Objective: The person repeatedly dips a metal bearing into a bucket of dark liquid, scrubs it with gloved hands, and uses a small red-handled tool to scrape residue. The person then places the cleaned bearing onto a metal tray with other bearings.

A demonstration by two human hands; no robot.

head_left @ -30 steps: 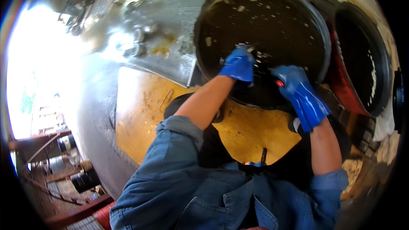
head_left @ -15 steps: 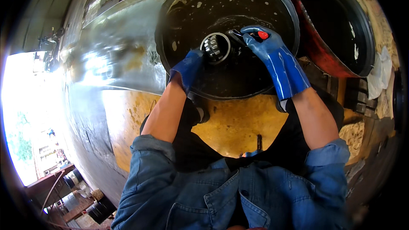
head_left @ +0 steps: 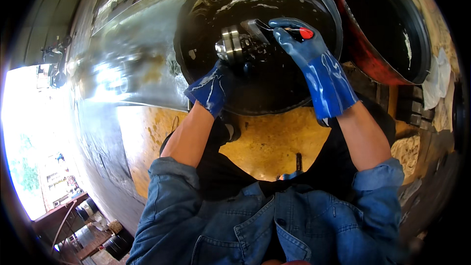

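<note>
A shiny metal roller bearing is held over dark liquid in a wide round basin. My left hand, in a wet blue rubber glove, grips the bearing from below; most of its fingers are hidden or dark. The bearing stands on edge, its grooved outer side in view. In my right hand, also in a blue glove, is a flat brush with a red-ended handle, pinched between thumb and fingers. The brush's dark head is just right of the bearing; whether they touch I cannot tell.
To the left of the basin lies a shiny wet metal sheet. A red-sided round tub with dark contents stands close on the right. Yellow-brown board covers the floor between my legs. A pale rag lies beyond the tub.
The bearing has turned from showing its ring face and rollers to showing its outer side, and has shifted slightly left. The brush has moved a little left and up beside it.
</note>
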